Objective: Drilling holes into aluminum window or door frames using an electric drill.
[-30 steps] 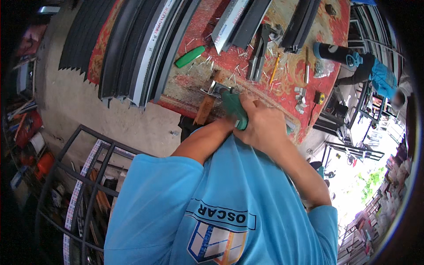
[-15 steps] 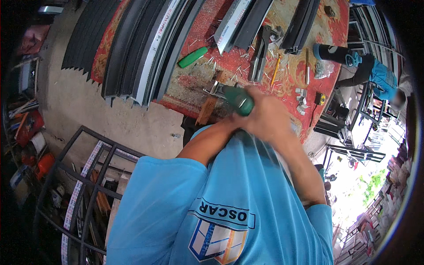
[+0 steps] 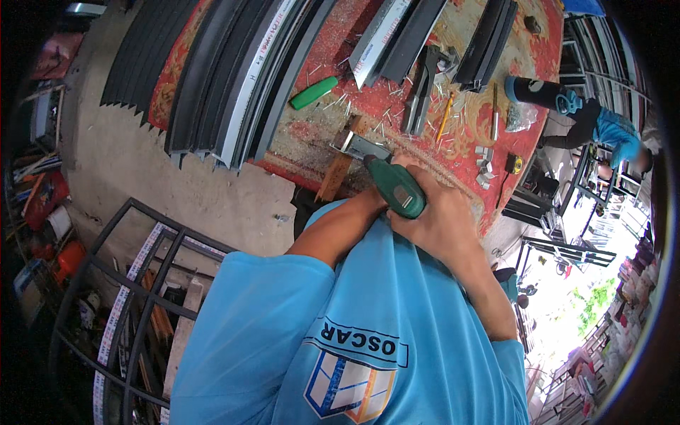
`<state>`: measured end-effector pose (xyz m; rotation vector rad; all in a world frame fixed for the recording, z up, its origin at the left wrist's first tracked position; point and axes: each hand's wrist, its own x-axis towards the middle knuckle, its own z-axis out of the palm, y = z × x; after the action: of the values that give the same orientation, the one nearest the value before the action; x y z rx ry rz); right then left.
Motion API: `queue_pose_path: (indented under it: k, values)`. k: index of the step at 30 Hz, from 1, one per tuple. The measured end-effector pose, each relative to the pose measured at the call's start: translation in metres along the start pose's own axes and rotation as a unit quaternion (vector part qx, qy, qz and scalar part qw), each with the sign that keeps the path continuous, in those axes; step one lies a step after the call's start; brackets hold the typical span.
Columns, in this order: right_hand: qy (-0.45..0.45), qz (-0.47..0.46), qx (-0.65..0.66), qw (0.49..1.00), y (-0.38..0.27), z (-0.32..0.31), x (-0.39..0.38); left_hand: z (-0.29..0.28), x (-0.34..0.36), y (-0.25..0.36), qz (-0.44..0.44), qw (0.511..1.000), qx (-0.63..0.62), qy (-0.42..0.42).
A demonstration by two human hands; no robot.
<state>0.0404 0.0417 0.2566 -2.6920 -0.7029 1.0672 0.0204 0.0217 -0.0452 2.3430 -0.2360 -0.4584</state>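
My right hand (image 3: 450, 221) is wrapped round a green power drill (image 3: 399, 190), seen from above. The drill's narrow front end points at a small metal channel piece (image 3: 365, 147) lying across a wooden block (image 3: 333, 177) at the table's near edge. My left hand (image 3: 375, 199) reaches in from the left and passes under the drill. Most of it is hidden there, so its fingers and anything in them cannot be made out. Beyond lies a green-handled tool (image 3: 314, 93), and farther right a dark metal clamp-like tool (image 3: 419, 92) beside a yellow pencil (image 3: 445, 117).
Long dark metal profiles (image 3: 212, 85) lie at the left. Loose rivets, small metal blocks (image 3: 484, 164) and a tape measure (image 3: 513, 163) are scattered over the red table (image 3: 304, 131). A black metal frame (image 3: 152, 297) stands at lower left. Another person (image 3: 609, 131) bends over at far right.
The drill and my right hand have shifted slightly right and toward me, away from the metal piece, which shows more now. The drill has turned a little.
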Motion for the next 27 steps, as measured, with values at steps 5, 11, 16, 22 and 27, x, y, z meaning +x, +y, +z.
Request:
queue_pose_path:
  k: [5, 11, 16, 22, 27]
  values:
    - [0.010, -0.020, -0.002, 1.000, 0.001, 0.004, 0.000, 0.000, 0.001, 0.000, -0.002, 1.000, 0.004, -0.002]
    - [0.006, -0.026, 0.009, 1.000, -0.002, 0.006, 0.003, -0.002, 0.003, 0.000, -0.005, 1.000, 0.007, -0.004]
    - [0.002, -0.024, -0.014, 1.000, -0.004, 0.009, 0.004, -0.004, 0.004, 0.000, -0.006, 1.000, 0.008, -0.001]
    - [0.011, -0.040, -0.020, 0.999, 0.000, 0.012, 0.005, -0.005, 0.006, 0.002, -0.006, 1.000, 0.010, -0.002]
    - [0.011, -0.035, -0.017, 0.999, -0.002, 0.011, 0.006, -0.007, 0.008, 0.004, -0.005, 1.000, 0.013, -0.005]
